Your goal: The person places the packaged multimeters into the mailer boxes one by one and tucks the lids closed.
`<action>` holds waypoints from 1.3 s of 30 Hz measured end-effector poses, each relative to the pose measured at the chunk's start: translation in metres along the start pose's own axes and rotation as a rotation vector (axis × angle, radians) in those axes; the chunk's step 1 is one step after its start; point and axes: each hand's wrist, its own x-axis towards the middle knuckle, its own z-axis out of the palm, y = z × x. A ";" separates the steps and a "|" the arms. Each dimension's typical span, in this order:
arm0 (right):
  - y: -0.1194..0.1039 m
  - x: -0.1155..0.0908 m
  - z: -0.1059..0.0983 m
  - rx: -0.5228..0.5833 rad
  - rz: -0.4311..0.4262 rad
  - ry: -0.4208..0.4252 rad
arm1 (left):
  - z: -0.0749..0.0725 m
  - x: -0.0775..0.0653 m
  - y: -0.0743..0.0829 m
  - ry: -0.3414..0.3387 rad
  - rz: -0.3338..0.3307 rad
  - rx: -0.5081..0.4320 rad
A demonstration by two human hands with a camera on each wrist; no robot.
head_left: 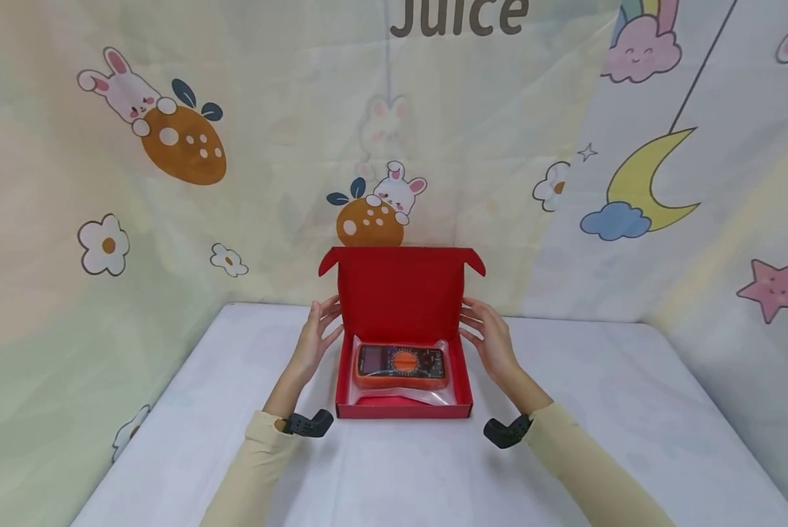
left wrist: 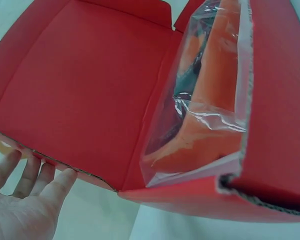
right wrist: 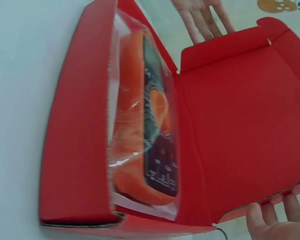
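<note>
A red cardboard box (head_left: 403,411) stands on the table with its lid (head_left: 400,293) raised upright. Inside it lies an orange and black multimeter (head_left: 402,364) in a clear plastic bag (head_left: 433,397). At the lid's left side is my left hand (head_left: 311,342), its fingers spread and the fingertips touching the side flap's edge, as the left wrist view shows. Opposite it, my right hand (head_left: 496,344) has its fingertips against the lid's right edge; the right wrist view shows these fingers (right wrist: 293,206) along the flap. Neither hand wraps around the box.
A white-covered table (head_left: 578,410) extends to both sides and in front of the box. Close behind the lid hangs a cloth backdrop (head_left: 288,241) with printed rabbits, flowers and a moon. Each wrist wears a black device (head_left: 308,423).
</note>
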 end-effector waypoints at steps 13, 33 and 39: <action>0.009 -0.004 -0.007 0.049 -0.035 0.052 | 0.001 -0.001 0.000 -0.022 0.006 0.015; 0.021 -0.010 -0.015 0.061 0.031 0.091 | -0.003 -0.013 -0.017 0.044 -0.023 -0.047; 0.027 -0.012 -0.017 0.056 0.057 0.105 | -0.005 -0.019 -0.024 0.073 -0.020 -0.020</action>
